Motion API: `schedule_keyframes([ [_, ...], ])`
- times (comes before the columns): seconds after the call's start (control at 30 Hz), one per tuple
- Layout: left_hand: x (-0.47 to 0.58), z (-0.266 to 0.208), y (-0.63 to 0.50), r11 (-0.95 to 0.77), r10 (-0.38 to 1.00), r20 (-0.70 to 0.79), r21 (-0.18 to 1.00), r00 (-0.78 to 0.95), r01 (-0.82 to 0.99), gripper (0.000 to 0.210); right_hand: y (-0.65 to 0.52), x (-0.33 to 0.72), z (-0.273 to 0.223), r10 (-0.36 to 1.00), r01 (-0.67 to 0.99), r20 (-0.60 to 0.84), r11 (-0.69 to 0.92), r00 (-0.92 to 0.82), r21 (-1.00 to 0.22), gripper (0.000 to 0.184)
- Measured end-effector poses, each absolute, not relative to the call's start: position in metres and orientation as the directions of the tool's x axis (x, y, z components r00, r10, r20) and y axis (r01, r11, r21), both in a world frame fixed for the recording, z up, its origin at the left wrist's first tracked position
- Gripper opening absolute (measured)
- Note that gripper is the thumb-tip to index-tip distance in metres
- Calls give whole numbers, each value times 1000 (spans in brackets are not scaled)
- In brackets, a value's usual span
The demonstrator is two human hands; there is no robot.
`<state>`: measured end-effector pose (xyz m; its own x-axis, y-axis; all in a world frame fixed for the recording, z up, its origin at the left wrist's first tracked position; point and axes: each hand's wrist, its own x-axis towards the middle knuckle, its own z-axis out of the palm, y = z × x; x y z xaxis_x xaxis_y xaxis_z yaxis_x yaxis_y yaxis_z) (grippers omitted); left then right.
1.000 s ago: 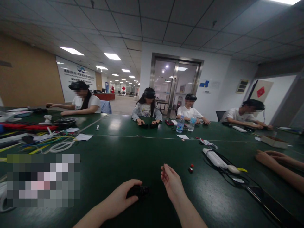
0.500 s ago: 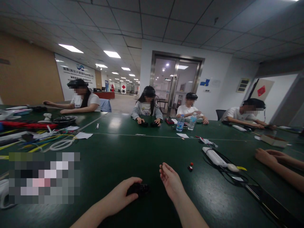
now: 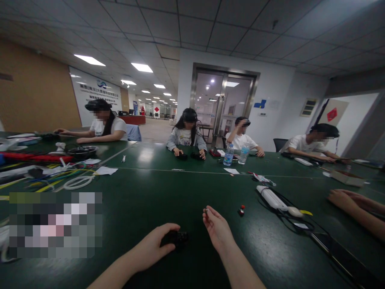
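Note:
Low over the green table (image 3: 144, 192), my left hand (image 3: 156, 245) is wrapped round a small black object (image 3: 181, 237), its thumb and fingers on either side. The object is dark, and I cannot make out its kind. To its right, my right hand (image 3: 217, 230) is turned partly palm up with the fingers curled and the tips pinched together. Something tiny and pale may be at those fingertips, too small to name. A little black piece with a red top (image 3: 241, 210) lies on the table to the right of my right hand.
A white power strip (image 3: 272, 198) with black cables and a dark flat device (image 3: 345, 253) lie on the right. Another person's hands (image 3: 345, 200) rest beyond them. Coloured wires (image 3: 51, 178) fill the left. Two water bottles (image 3: 228, 155) stand across, where several people sit.
My two hands have hardly moved. Across the table, one person has raised a hand to their headset. The neighbour's hands at the right have shifted slightly to the right.

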<state>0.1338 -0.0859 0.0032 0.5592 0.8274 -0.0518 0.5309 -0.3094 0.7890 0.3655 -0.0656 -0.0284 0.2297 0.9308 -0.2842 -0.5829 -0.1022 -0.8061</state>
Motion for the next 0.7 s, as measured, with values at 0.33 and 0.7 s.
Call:
schedule_keyframes([
  [0.33,130,-6,-83,-331,827,-26,785,562,523,47,-70,363,-21,930,-566,-307,-145,202,-811,30],
  [0.7,129,-7,-82,-320,833,-32,787,552,527,47,-79,349,-9,989,-128,7,26,149,-991,40],
])
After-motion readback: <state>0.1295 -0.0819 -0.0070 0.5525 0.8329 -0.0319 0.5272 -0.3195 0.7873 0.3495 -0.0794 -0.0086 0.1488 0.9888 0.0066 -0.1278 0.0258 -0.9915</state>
